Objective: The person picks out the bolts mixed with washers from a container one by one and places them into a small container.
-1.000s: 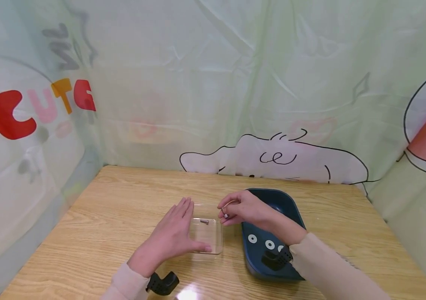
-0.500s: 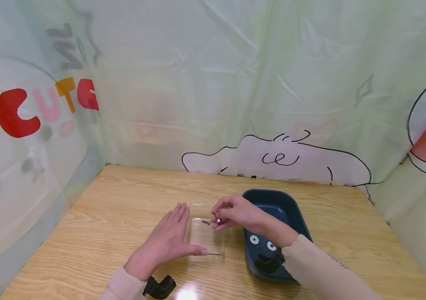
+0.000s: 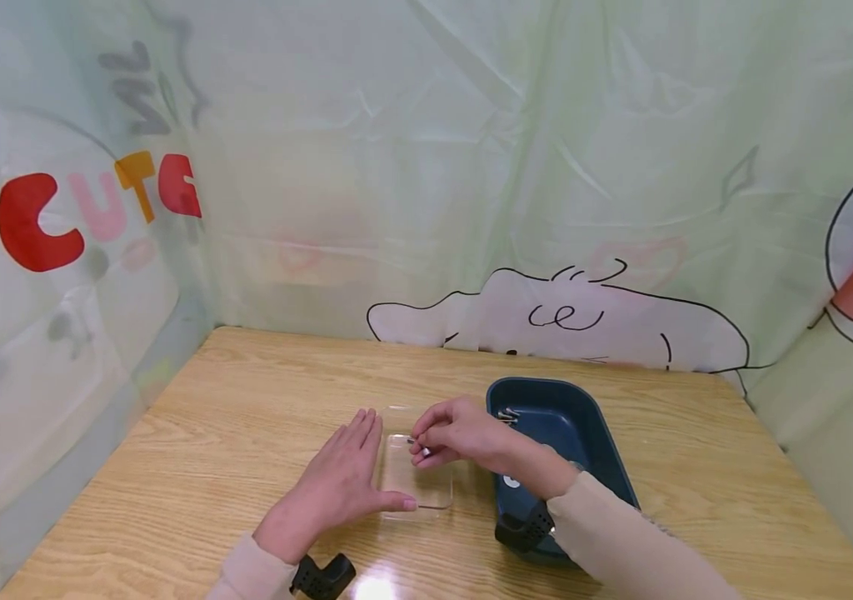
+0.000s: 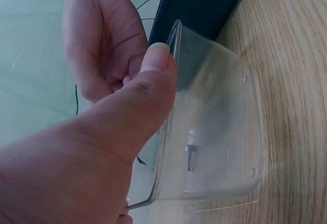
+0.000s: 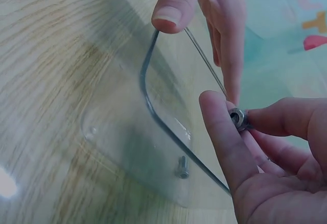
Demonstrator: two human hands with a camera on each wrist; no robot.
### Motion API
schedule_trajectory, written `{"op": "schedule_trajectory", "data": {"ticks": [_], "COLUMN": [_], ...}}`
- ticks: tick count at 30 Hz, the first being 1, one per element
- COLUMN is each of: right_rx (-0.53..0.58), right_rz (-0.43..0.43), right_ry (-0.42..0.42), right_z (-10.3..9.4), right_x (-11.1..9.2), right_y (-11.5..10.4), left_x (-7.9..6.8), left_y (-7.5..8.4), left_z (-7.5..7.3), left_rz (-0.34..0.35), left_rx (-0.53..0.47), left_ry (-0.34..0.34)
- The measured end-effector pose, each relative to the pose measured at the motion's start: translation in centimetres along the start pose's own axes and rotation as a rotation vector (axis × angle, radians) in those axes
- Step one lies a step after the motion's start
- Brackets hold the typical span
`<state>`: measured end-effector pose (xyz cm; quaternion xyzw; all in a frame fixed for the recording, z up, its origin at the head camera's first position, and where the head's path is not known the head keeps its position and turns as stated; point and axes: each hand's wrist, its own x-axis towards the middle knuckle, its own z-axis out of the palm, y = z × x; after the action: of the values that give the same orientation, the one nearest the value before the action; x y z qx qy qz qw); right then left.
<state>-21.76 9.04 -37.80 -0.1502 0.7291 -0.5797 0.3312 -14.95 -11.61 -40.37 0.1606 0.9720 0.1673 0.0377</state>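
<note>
A clear plastic box (image 3: 437, 498) stands on the wooden table, with one small metal bolt (image 4: 190, 157) lying on its bottom. My left hand (image 3: 340, 483) rests on the box's rim, its fingers straight along the left side and its thumb on the near edge. Over the box, my right hand (image 3: 464, 433) pinches another bolt (image 5: 238, 119) between thumb and fingers. The socket in that bolt's round head faces the right wrist camera; its shank is mostly hidden by the fingers.
To the right of the box stands a dark blue tub (image 3: 584, 421), partly behind the right forearm. Several bolts (image 3: 507, 416) lie at its far left, and a white washer (image 3: 511, 482) shows inside. A printed curtain (image 3: 396, 167) hangs behind the table.
My right hand has moved left from beside the tub to over the clear box, carrying the pinched bolt. The left hand stays at the box's rim.
</note>
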Motion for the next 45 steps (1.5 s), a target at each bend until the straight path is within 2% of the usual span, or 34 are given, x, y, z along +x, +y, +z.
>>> {"op": "schedule_trajectory", "data": {"ticks": [10, 20, 27, 34, 45], "right_rx": [-0.064, -0.16, -0.198, -0.282, -0.29], "right_rz": [0.029, 0.005, 0.023, 0.022, 0.032], "right_ry": [0.026, 0.04, 0.039, 0.045, 0.058], "right_z": [1.2, 2.4, 2.9, 3.7, 4.3], "right_x": [0.8, 1.8, 2.4, 3.1, 3.4], "right_y": [0.1, 0.2, 0.1, 0.5, 0.5], "left_x": [0.0, 0.1, 0.1, 0.2, 0.1], "left_y": [0.0, 0.1, 0.0, -0.2, -0.1], "left_z": [0.0, 0.1, 0.1, 0.2, 0.1], "left_rz": [-0.001, -0.002, -0.006, 0.001, -0.008], "left_rx": [-0.005, -0.034, -0.035, -0.034, -0.056], "left_ry": [0.003, -0.004, -0.018, -0.015, -0.019]}}
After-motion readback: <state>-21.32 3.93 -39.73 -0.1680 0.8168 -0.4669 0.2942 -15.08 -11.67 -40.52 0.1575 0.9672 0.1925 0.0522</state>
